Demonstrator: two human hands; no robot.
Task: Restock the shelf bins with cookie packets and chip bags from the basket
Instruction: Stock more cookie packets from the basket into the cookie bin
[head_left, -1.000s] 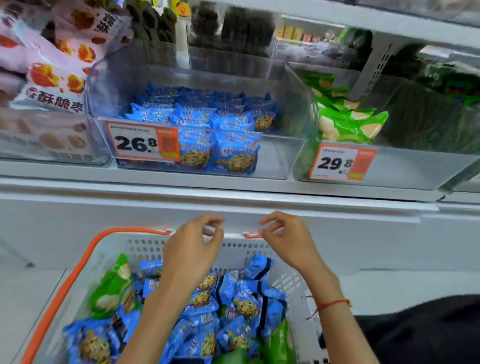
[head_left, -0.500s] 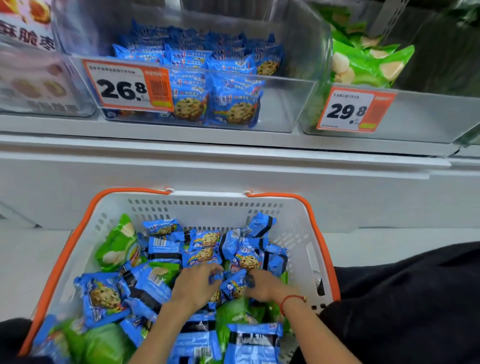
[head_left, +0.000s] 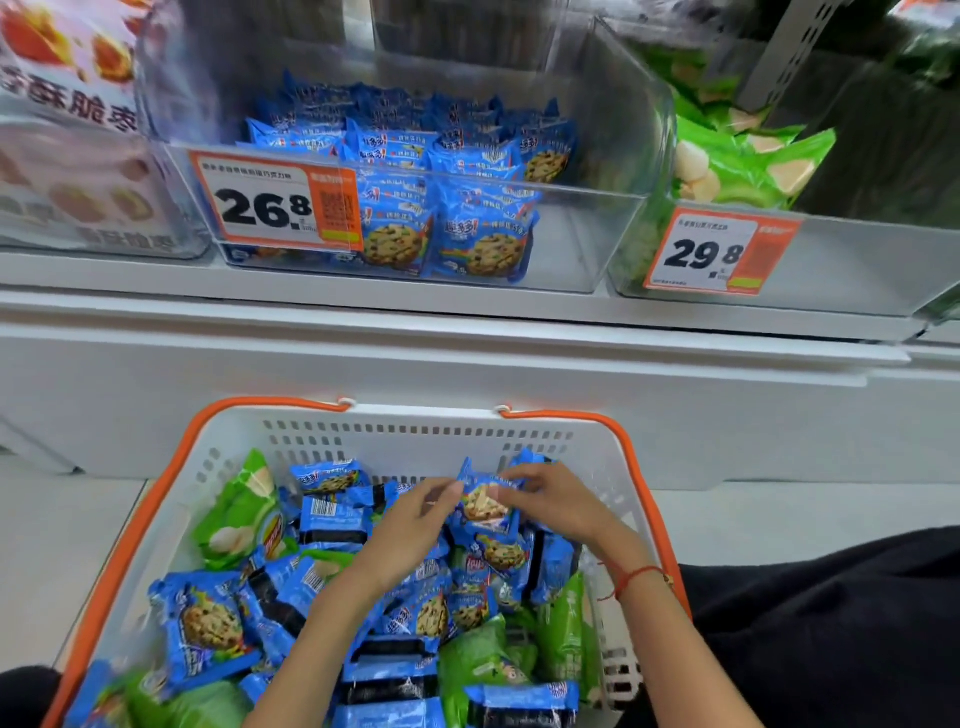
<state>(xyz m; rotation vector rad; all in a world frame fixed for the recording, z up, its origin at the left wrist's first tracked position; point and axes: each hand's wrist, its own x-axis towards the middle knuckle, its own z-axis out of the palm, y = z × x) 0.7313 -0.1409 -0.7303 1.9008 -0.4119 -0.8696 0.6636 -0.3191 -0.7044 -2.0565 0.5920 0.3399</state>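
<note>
Both hands together over basket (head_left: 415, 423); left hand (head_left: 415, 519) & right hand (head_left: 553, 501) pinch one blue cookie packet (head_left: 485, 501) just above the pile; light, crinkly, slick film, contents prob. fragile; grip by crimped edges, not middle; goes in 26.8 bin (head_left: 587, 234) w/ matching packets.

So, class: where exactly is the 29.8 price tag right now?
In the head view the 29.8 price tag sits upper right, on the front of the clear bin holding green chip bags, right of the cookie bin.
</note>
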